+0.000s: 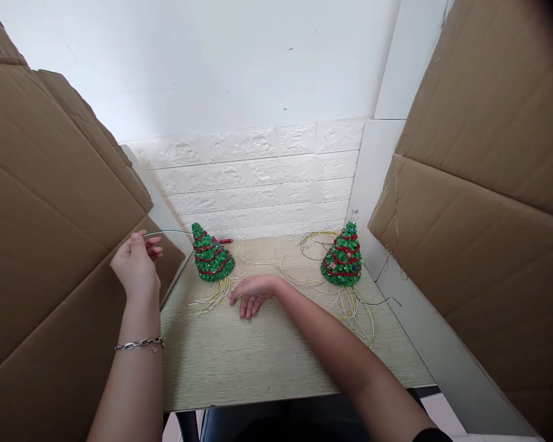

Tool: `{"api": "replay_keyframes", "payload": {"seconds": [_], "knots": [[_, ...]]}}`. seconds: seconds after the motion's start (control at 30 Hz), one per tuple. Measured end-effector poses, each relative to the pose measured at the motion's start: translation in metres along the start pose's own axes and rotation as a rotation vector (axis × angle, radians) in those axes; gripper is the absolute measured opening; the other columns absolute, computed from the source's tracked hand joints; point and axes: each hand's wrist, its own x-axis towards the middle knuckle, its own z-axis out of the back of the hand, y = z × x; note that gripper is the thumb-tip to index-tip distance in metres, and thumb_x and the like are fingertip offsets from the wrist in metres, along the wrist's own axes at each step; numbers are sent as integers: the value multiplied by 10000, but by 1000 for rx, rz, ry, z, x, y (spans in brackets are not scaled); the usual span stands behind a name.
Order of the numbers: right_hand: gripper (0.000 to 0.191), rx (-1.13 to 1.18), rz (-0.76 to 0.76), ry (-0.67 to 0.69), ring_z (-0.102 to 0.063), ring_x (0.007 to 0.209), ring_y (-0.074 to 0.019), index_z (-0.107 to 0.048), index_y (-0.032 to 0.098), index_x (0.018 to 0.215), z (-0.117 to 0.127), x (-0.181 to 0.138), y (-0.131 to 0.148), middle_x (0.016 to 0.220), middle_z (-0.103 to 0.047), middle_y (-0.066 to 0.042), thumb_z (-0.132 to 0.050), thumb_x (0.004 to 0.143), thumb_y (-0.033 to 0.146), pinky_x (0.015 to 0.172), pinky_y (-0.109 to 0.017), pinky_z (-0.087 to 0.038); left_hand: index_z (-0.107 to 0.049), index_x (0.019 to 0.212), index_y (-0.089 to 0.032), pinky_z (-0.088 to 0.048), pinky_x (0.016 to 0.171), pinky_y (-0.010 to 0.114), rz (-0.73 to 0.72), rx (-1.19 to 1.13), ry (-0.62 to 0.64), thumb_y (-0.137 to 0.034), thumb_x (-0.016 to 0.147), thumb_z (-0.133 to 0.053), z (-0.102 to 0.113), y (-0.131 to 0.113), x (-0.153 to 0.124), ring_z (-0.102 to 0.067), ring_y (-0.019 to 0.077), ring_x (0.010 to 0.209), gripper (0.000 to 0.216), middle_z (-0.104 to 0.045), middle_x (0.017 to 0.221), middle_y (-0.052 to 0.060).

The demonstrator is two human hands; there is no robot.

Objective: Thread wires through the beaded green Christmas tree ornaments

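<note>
My left hand (pixel 136 265) is raised at the left and pinches the end of a thin green wire (pixel 168 232). The wire runs right to the top of a small green Christmas tree (pixel 211 255) wound with red garland. Pale wires (pixel 212 296) spill from under that tree. My right hand (pixel 252 293) rests on the wooden table (pixel 267 356), fingers loosely curled by those pale wires, holding nothing I can make out. A second small tree (pixel 343 256), with ornaments and a clear topper, stands at the right.
Large cardboard sheets (pixel 50 245) wall in the table on the left, and more cardboard (pixel 483 202) on the right. A white brick-patterned wall (pixel 258 178) is behind. Loose wires (pixel 304 258) lie between the trees and around the right tree's base (pixel 357 310).
</note>
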Motion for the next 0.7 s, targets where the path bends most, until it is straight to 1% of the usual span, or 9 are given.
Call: {"api": "replay_keyframes", "payload": {"seconds": [0.1, 0.17, 0.3, 0.37, 0.43, 0.5, 0.57, 0.63, 0.7], "knots": [[239, 2, 5, 0, -641, 498, -131, -521, 163, 900, 0, -1, 0, 573, -656, -19, -448, 892, 392, 507, -215, -517, -596, 950, -99, -416, 509, 171, -126, 28, -75, -253, 880, -384, -1, 1, 2, -463, 45, 489, 271, -625, 721, 26], [241, 0, 8, -2, -641, 497, -130, -520, 160, 906, -1, -1, 0, 574, -655, -18, -443, 892, 388, 504, -211, -514, -628, 914, -100, -443, 536, 197, -196, 130, -52, -260, 856, -435, -1, 1, 3, -498, 64, 507, 257, -639, 719, 32], [233, -6, 11, -5, -641, 499, -126, -512, 163, 903, -1, 1, 0, 574, -654, -17, -434, 896, 382, 501, -205, -512, -674, 841, -145, -478, 650, 268, -299, 512, 79, -262, 832, -483, 1, -11, 9, -562, 115, 554, 224, -660, 687, 17], [232, -7, 12, -4, -640, 497, -124, -507, 165, 900, 0, 1, -1, 572, -653, -18, -428, 899, 383, 500, -204, -513, -680, 819, -171, -470, 703, 292, -305, 693, 168, -245, 831, -492, 2, -20, 14, -573, 133, 566, 202, -665, 671, 2], [230, -6, 12, -2, -637, 492, -122, -503, 166, 901, 0, 1, -1, 571, -652, -20, -423, 902, 381, 496, -205, -513, -677, 804, -178, -457, 729, 306, -312, 801, 265, -216, 823, -501, 1, -27, 20, -565, 144, 554, 181, -668, 660, -5], [224, -5, 6, -3, -633, 486, -121, -500, 166, 903, -1, 0, 0, 567, -651, -20, -421, 903, 376, 493, -204, -512, -674, 767, -173, -439, 736, 300, -342, 862, 365, -188, 802, -521, -3, -30, 25, -558, 153, 564, 158, -665, 635, -5], [217, -6, 3, -12, -629, 480, -118, -497, 167, 904, -3, -2, 1, 562, -648, -18, -419, 906, 369, 492, -202, -511, -668, 720, -169, -421, 696, 280, -350, 890, 466, -177, 776, -537, -10, -30, 26, -544, 162, 568, 142, -652, 588, -4], [217, -10, 3, -24, -624, 473, -115, -497, 166, 901, -4, -5, 3, 554, -643, -15, -415, 909, 367, 490, -199, -508, -660, 709, -175, -399, 638, 266, -339, 889, 545, -217, 767, -546, -18, -26, 25, -533, 173, 567, 135, -640, 558, 1], [219, -15, -2, -34, -621, 472, -114, -500, 163, 898, -6, -8, 5, 549, -638, -12, -410, 911, 363, 491, -198, -505, -653, 729, -186, -384, 615, 270, -326, 881, 577, -276, 771, -540, -24, -22, 21, -542, 192, 586, 150, -635, 556, 14]]}}
